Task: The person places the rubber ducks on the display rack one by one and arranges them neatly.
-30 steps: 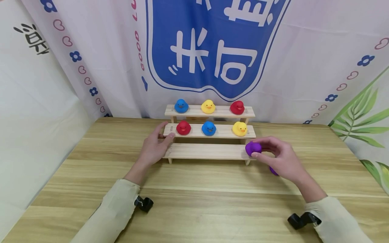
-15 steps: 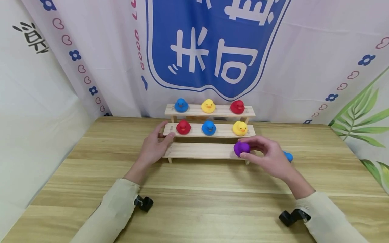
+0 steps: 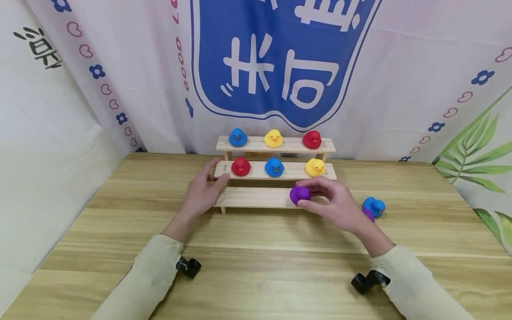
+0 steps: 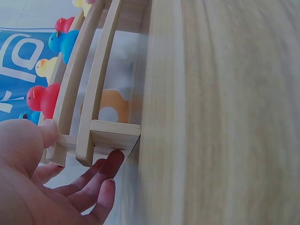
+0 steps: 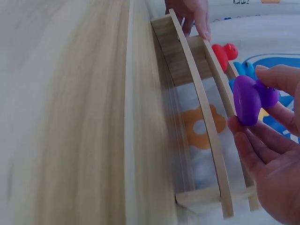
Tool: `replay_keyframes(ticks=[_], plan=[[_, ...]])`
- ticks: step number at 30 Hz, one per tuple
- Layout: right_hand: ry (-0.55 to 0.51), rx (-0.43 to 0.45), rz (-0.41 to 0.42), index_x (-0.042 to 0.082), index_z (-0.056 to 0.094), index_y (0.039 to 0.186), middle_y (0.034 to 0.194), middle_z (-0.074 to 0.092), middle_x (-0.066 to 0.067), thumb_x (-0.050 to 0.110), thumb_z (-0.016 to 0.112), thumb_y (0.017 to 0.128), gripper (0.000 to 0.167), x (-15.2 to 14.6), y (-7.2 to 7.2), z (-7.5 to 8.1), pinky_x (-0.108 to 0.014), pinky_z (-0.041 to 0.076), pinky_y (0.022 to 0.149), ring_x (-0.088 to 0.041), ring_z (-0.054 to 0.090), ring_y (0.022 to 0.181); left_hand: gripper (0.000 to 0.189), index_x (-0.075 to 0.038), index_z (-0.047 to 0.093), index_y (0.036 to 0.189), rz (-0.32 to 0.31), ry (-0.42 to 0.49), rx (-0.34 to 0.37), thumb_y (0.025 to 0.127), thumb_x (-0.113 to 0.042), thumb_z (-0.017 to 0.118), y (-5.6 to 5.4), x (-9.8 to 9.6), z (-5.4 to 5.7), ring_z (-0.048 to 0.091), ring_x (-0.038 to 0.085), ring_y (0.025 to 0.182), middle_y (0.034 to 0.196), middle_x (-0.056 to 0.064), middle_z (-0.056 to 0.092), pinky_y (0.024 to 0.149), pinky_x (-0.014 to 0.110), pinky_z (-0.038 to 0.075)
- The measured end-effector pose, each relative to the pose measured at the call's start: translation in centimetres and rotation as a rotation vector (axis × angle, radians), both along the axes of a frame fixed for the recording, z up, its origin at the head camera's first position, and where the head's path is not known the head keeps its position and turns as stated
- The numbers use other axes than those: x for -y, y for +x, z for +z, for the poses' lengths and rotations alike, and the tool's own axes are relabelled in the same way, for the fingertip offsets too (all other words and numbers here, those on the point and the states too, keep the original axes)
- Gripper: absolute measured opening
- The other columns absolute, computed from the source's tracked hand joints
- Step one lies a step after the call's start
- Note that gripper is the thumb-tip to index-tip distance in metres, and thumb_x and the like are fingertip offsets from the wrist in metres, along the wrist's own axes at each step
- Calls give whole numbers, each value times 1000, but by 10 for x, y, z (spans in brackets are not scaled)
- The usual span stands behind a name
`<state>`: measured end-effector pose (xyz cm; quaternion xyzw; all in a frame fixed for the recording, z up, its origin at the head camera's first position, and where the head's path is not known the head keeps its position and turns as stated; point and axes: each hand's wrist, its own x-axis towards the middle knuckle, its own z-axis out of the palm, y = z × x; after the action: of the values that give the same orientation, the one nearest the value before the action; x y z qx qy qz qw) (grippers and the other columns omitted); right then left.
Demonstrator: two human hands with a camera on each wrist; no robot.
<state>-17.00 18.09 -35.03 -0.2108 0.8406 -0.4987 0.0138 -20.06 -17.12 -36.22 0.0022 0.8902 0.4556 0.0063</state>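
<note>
A three-tier wooden display stand (image 3: 256, 197) stands at the back of the table. My left hand (image 3: 203, 190) holds its left end, thumb on the middle tier and fingers round the side. In my right hand (image 3: 336, 202), thumb and fingers pinch a purple rubber duck (image 3: 300, 194) over the right part of the bottom tier. The right wrist view shows that purple duck (image 5: 251, 99) above the plank. The middle tier carries a red duck (image 3: 241, 166), a blue duck (image 3: 274, 167) and a yellow duck (image 3: 315, 167).
On the top tier sit a blue duck (image 3: 238, 138), a yellow duck (image 3: 274, 138) and a red duck (image 3: 312, 139). Right of the stand, another blue duck (image 3: 374, 206) and a partly hidden purple one (image 3: 369, 215) lie on the wooden table (image 3: 256, 266). A printed curtain (image 3: 160, 89) hangs behind.
My right hand has moved left with the purple duck, from the bottom tier's right end inward. The ducks on the table at right have come into view. My left hand stays put.
</note>
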Motion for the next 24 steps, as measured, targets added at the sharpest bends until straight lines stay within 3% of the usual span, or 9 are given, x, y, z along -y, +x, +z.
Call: replay_keyframes(ticks=[7, 15, 24], plan=[[-23, -34, 38, 11, 72, 128, 126, 75, -7, 18, 82, 95, 36, 16, -3, 1, -41, 60, 102, -21, 72, 111, 71, -26, 28, 169, -1, -2, -1, 108, -51, 55, 0, 1, 0, 60, 39, 126, 145, 26, 58, 91, 44, 56], [-45, 3, 57, 13, 72, 129, 126, 75, -5, 22, 83, 94, 37, 34, -4, 3, -56, 56, 106, -21, 72, 113, 71, -25, 29, 169, -7, -1, -4, 108, -51, 55, 0, 0, -1, 61, 39, 124, 143, 26, 59, 89, 42, 56], [-86, 42, 81, 14, 72, 129, 127, 74, -6, 21, 83, 94, 37, 53, -6, 4, -54, 56, 108, -23, 71, 116, 72, -27, 28, 169, -2, 0, 0, 108, -53, 55, -1, 0, -1, 61, 39, 126, 144, 26, 59, 93, 46, 56]])
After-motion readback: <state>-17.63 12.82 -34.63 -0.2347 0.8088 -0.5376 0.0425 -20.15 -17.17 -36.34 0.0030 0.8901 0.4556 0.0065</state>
